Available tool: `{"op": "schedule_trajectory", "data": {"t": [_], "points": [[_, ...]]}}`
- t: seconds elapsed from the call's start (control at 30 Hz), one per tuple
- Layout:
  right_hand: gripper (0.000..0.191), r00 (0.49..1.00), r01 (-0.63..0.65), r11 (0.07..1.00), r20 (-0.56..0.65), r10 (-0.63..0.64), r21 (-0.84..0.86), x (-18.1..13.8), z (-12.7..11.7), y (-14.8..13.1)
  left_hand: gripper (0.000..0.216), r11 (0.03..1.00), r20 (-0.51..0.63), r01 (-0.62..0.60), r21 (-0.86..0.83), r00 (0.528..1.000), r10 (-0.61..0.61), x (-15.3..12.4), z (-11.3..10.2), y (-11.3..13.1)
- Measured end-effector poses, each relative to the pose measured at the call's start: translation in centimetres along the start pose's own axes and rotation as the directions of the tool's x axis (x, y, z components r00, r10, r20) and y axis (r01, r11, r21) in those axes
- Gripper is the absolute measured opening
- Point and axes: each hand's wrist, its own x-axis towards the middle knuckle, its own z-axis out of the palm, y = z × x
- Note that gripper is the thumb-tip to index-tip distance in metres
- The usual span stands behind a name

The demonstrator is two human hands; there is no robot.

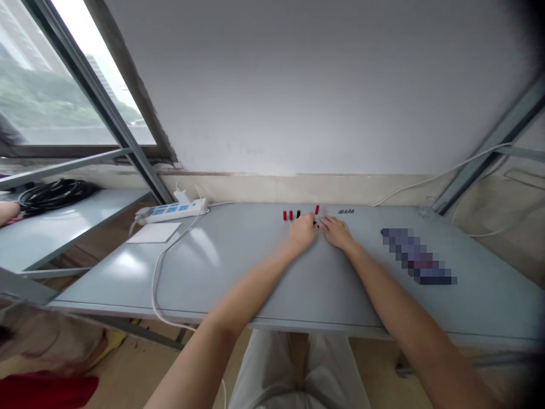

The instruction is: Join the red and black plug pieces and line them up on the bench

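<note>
Near the back of the grey table (255,267), my left hand (304,228) is closed, with a small dark thing (315,225) showing at its fingertips; what it is I cannot make out. Close on its right, my right hand (336,230) lies low over the tabletop, fingers stretched out toward the left hand. Two small red cylinders (288,215) stand upright just left of my left hand, beside a black cylinder (298,214) partly behind it. Another red cylinder (317,209) leans or lies beyond the fingers. Several tiny metal pieces (346,212) are lined up past my right hand.
A white power strip (179,211) and a flat white panel (154,233) occupy the left end, with a white cable (158,272) hanging over the front edge. A blurred-out dark object (417,257) lies at right. Coiled black cable (57,195) and another person's hand (8,212) are at far left.
</note>
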Motion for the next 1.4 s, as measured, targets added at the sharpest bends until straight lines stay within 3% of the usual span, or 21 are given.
{"op": "schedule_trajectory", "data": {"t": [0.13, 0.27, 0.37, 0.47, 0.63, 0.87, 1.27, 1.4], "points": [[0.042, 1.0, -0.007, 1.0, 0.011, 0.008, -0.022, 0.2, 0.0, -0.1, 0.007, 0.977, -0.062, 0.02, -0.213, 0.997, -0.034, -1.6, -1.1, -1.8], [0.035, 0.998, 0.041, 0.999, -0.04, -0.04, 0.027, 0.1, -0.4, -0.4, 0.006, 0.931, -0.123, 0.043, -0.362, 0.988, -0.093, -2.4, -0.7, -3.5], [0.026, 0.987, 0.06, 0.99, -0.154, -0.041, 0.126, -0.2, -1.0, -0.6, 0.006, 0.881, -0.106, 0.076, -0.466, 0.984, -0.141, -2.4, -0.2, -4.0], [0.019, 0.961, 0.027, 0.968, -0.273, 0.043, 0.249, -0.5, -2.0, -0.9, 0.009, 0.795, -0.057, 0.148, -0.588, 0.973, -0.223, -2.4, -0.2, -3.8], [0.025, 0.942, -0.011, 0.871, -0.288, 0.174, 0.492, -0.4, -3.0, -1.4, 0.01, 0.66, 0.015, 0.219, -0.719, 0.954, -0.301, -2.7, -0.6, -3.1], [0.032, 0.954, -0.01, 0.755, -0.221, 0.204, 0.655, -0.1, -2.2, -2.0, 0.009, 0.574, 0.075, 0.251, -0.78, 0.947, -0.312, -2.9, -1.0, -2.7], [0.025, 0.921, -0.07, 0.711, -0.228, 0.315, 0.7, -0.1, -2.6, -2.3, 0.01, 0.581, 0.093, 0.289, -0.761, 0.935, -0.343, -2.8, -1.0, -2.5], [0.025, 0.929, -0.105, 0.687, -0.175, 0.326, 0.719, 0.0, -2.5, -2.0, 0.008, 0.588, 0.074, 0.268, -0.763, 0.94, -0.333, -2.9, -1.1, -2.5]]}}
